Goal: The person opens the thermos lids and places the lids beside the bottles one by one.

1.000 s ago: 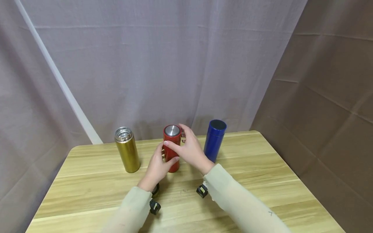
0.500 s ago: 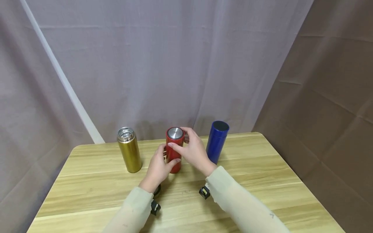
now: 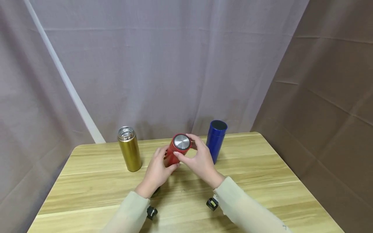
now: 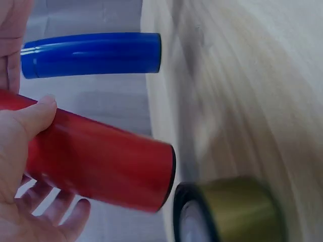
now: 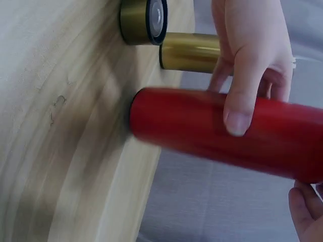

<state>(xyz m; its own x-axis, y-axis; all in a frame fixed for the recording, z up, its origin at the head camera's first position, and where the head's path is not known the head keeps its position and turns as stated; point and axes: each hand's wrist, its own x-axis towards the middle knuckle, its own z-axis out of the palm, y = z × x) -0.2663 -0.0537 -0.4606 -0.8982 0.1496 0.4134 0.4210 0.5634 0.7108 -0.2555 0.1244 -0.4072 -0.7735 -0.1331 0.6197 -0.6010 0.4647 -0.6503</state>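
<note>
Both hands hold a red thermos flask (image 3: 171,156), which leans with its steel-topped lid (image 3: 182,142) tipped toward the right. My left hand (image 3: 156,170) wraps round the lower body, thumb in front and fingers behind. Higher up, my right hand (image 3: 201,161) grips the lid end between thumb and fingers. In the left wrist view the base of the red flask shows close over the tabletop. A gold thermos flask (image 3: 130,152) stands upright on the left, its steel mouth uncovered. On the right stands a blue thermos flask (image 3: 216,142) with a dark top.
A gold lid (image 5: 136,22) lies on the wooden table (image 3: 96,191), mostly hidden behind the left wrist in the head view. Black camera mounts (image 3: 212,204) hang under both wrists. A grey curtain (image 3: 163,71) rises behind the table's far edge.
The red flask has gone from upright to leaning, its top shifted right and nearer. Both hands moved along with it, the right more clearly. The gold and blue flasks stay put.
</note>
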